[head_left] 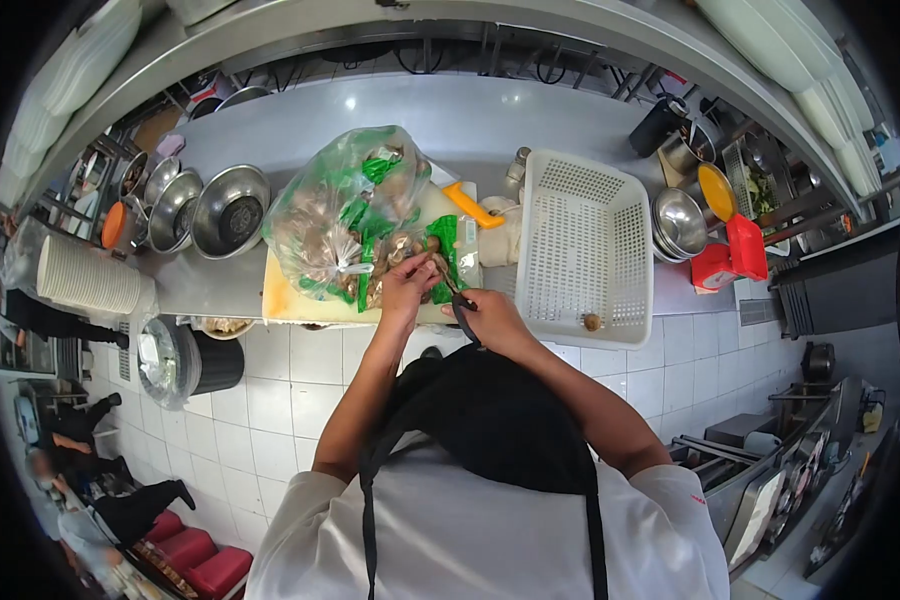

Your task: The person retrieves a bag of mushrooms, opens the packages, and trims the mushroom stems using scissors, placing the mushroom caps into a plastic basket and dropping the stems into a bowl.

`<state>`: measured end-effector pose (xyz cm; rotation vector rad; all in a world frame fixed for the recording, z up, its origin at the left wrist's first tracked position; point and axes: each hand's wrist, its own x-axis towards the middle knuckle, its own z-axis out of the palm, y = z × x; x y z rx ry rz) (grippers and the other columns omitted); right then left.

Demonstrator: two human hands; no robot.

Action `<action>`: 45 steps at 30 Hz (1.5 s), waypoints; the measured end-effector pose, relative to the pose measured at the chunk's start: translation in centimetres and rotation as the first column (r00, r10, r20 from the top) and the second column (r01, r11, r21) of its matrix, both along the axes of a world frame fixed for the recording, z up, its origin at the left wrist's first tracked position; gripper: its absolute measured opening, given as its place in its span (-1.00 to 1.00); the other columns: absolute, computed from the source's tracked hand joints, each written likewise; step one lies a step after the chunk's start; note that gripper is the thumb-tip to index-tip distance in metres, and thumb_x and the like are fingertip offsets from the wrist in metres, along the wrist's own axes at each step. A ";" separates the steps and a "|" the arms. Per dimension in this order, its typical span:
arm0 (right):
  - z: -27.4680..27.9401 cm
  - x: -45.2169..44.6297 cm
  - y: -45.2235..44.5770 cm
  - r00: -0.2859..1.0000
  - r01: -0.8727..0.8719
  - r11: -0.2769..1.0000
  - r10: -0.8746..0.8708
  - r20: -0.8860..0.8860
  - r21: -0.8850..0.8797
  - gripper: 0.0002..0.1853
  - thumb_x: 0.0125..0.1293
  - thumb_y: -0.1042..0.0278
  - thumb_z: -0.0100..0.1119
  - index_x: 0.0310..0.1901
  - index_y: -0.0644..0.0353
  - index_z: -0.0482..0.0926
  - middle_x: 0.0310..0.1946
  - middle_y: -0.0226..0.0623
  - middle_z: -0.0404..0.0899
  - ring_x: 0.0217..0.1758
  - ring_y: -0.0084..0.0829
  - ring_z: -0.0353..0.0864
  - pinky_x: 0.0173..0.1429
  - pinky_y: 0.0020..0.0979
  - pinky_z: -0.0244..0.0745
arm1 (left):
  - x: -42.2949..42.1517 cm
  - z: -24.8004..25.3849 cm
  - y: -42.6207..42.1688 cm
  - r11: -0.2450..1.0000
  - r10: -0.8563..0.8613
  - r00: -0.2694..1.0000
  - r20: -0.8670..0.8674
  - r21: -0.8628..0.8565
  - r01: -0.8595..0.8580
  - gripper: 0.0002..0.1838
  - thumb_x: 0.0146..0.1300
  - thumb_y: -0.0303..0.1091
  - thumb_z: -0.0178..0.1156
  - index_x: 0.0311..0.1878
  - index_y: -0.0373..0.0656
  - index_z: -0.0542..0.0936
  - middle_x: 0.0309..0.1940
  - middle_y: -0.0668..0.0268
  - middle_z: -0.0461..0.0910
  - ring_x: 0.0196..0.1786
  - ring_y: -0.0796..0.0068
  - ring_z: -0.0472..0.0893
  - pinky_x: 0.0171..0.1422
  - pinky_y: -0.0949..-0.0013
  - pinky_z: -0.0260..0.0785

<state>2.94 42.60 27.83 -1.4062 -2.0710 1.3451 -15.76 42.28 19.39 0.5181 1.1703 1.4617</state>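
White shirt (480, 530) and black apron (480, 420) of the wearer lie nearest the camera, both forearms reaching forward to the work. Steel bench (560, 110) runs across the front. On its right stands a white perforated basket (545, 325), with one brown lump (592, 322) at its near end. Left of centre, a clear plastic bag with green print (335, 210) rests on a pale cutting board (277, 292); its brown contents, probably mushrooms, show through the film. More brown pieces (400, 246) lie beside it, just beyond the left hand. Metal bowls (232, 212) sit further left; a folded cloth (502, 242) lies between board and basket, a yellow-orange tool (472, 206) touching it.

Step in hand, as judged: snipping a piece with scissors. Good practice would be to steady the piece by its far side, keep the blades angled away from the left fingertips, and cut in short, full closes with the waste falling on the board.

Right hand (497, 322): fingers curled round the black-handled scissors (461, 306), blades pointing toward the left hand; blade gap too small to determine. Left hand (406, 290): fingertips nearly together, apparently pinching a small brown piece (438, 260) at the blades; its outline is partly hidden.
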 end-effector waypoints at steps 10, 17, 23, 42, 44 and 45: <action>2.5 6.8 -0.8 0.843 0.060 0.902 -0.275 -0.462 -0.428 -0.60 0.46 0.11 0.31 0.11 0.28 0.61 -0.62 -0.50 0.44 -0.63 -0.66 0.40 -0.54 -0.54 0.27 | 0.0 1.6 0.6 0.991 0.116 0.954 -0.275 -0.024 -0.128 -0.67 0.47 -0.41 0.19 0.24 -0.26 0.56 -0.07 0.23 0.70 -0.16 0.45 0.73 -0.05 0.42 0.59; 0.8 17.5 -3.5 0.686 0.521 0.802 -0.598 -0.414 -0.293 -0.65 0.45 0.24 0.32 0.15 0.24 0.61 -0.63 -0.56 0.43 -0.62 -0.71 0.37 -0.51 -0.56 0.23 | 12.4 8.7 4.9 0.941 -0.151 0.900 -0.410 0.219 0.257 -0.65 0.45 -0.39 0.23 0.24 -0.27 0.54 0.03 0.15 0.67 -0.11 0.41 0.71 -0.02 0.35 0.60; 0.0 24.5 -4.5 0.386 0.813 0.525 -0.811 -0.440 -0.254 -0.63 0.43 0.27 0.35 0.14 0.31 0.60 -0.60 -0.54 0.46 -0.61 -0.72 0.38 -0.53 -0.58 0.26 | 18.6 10.5 6.4 0.766 -0.238 0.543 -0.806 0.187 0.614 -0.86 0.32 -0.44 0.27 -0.09 -0.21 0.70 -0.03 0.15 0.67 -0.20 0.19 0.73 -0.03 0.22 0.61; 0.1 25.0 -3.0 0.810 0.584 0.807 -0.573 -0.123 0.085 -0.45 0.27 0.21 0.50 0.20 0.34 0.60 -0.53 -0.28 0.62 -0.50 -0.53 0.56 -0.38 -0.40 0.42 | 22.3 3.2 10.4 0.702 -0.712 0.701 0.045 0.091 0.707 -0.58 0.51 -0.38 0.09 0.39 -0.14 0.46 0.00 0.17 0.69 -0.04 0.37 0.73 0.16 0.27 0.62; 2.7 23.6 -1.7 0.892 0.446 0.878 -0.452 -0.005 0.172 -0.48 0.22 0.13 0.52 0.13 0.23 0.63 -0.48 -0.15 0.65 -0.45 -0.26 0.68 -0.30 -0.24 0.52 | 20.1 5.6 8.9 0.770 -0.638 0.747 0.187 0.198 0.607 -0.59 0.51 -0.39 0.08 0.38 -0.19 0.47 0.05 0.17 0.68 0.01 0.38 0.71 0.21 0.28 0.60; 3.5 22.9 -1.1 0.918 0.379 0.897 -0.396 0.032 0.226 -0.49 0.22 0.12 0.52 0.11 0.21 0.64 -0.47 -0.15 0.65 -0.44 -0.23 0.68 -0.30 -0.22 0.53 | 19.1 6.3 8.2 0.788 -0.613 0.760 0.214 0.229 0.571 -0.60 0.53 -0.36 0.10 0.36 -0.22 0.49 0.14 0.16 0.66 0.08 0.36 0.70 0.25 0.29 0.58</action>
